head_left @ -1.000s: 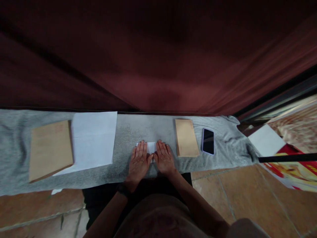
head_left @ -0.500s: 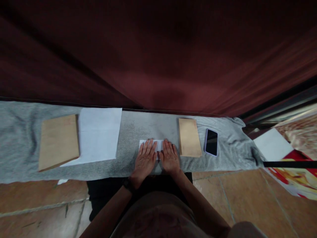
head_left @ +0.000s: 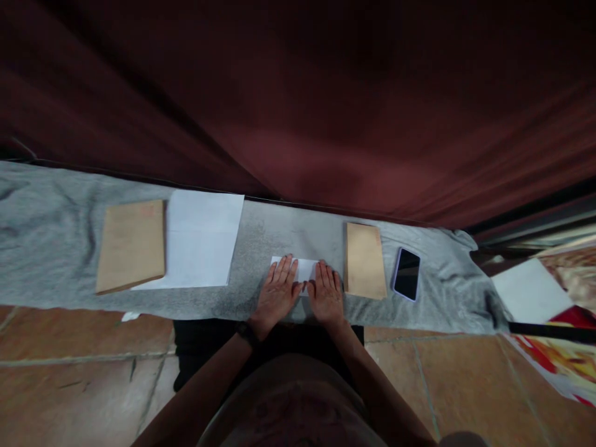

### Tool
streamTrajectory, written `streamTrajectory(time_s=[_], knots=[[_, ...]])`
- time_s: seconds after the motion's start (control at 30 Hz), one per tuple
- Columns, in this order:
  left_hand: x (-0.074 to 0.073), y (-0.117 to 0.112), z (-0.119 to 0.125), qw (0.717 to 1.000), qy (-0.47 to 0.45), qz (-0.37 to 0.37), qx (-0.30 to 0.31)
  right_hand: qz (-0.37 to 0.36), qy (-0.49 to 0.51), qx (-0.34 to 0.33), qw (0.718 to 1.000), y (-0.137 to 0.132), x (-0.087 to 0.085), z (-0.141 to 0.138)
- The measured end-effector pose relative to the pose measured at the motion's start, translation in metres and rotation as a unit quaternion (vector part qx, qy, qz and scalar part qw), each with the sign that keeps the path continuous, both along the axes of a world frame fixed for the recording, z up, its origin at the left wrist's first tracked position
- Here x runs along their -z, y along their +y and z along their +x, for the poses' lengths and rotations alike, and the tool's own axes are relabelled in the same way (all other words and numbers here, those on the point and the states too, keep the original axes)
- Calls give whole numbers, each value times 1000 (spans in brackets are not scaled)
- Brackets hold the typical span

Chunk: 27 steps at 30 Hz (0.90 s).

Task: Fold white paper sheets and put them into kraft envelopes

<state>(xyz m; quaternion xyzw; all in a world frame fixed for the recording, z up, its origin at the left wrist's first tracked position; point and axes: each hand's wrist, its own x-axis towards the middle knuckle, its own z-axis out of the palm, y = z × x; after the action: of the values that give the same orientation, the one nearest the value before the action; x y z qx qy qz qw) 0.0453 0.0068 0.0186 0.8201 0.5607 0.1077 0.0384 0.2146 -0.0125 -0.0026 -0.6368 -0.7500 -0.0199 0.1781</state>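
A small white piece of paper (head_left: 306, 269), apparently folded, lies on the grey cloth in front of me. My left hand (head_left: 278, 292) rests flat on its left part, fingers stretched out. On the right part lies my right hand (head_left: 326, 293), also flat, with the thumbs of both hands close together. The hands cover much of the paper's near side and both ends. Just right of my right hand is a stack of brown envelopes (head_left: 364, 261). Farther left, large white sheets (head_left: 202, 239) lie partly beneath a bigger stack of brown envelopes (head_left: 133, 245).
A phone (head_left: 406, 274) with a purple case lies right of the smaller envelopes. Grey cloth (head_left: 279, 226) covers the narrow surface, backed by a dark red curtain (head_left: 288, 124). A white sheet (head_left: 532, 290) and a colourful printed box (head_left: 554, 360) are at far right. Tiled floor (head_left: 400, 372) shows below.
The camera view has tilted and shifted slightly, so everything sits a little farther right. My hands have spread slightly apart on the paper, showing more of its middle.
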Motion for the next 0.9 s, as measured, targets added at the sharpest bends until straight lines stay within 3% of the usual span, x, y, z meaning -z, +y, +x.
streamTrajectory(time_s=[0.23,0.5,0.9], knots=[[-1,-1,-1,1000,18,-21,13,-52,7,-97,994,3,-12,-17],[0,-1,-5,999,2,-23,26,-35,6,-77,996,-1,-1,-14],[-1,-2,-20,999,-30,-20,8,-17,-4,-57,998,-4,0,-4]])
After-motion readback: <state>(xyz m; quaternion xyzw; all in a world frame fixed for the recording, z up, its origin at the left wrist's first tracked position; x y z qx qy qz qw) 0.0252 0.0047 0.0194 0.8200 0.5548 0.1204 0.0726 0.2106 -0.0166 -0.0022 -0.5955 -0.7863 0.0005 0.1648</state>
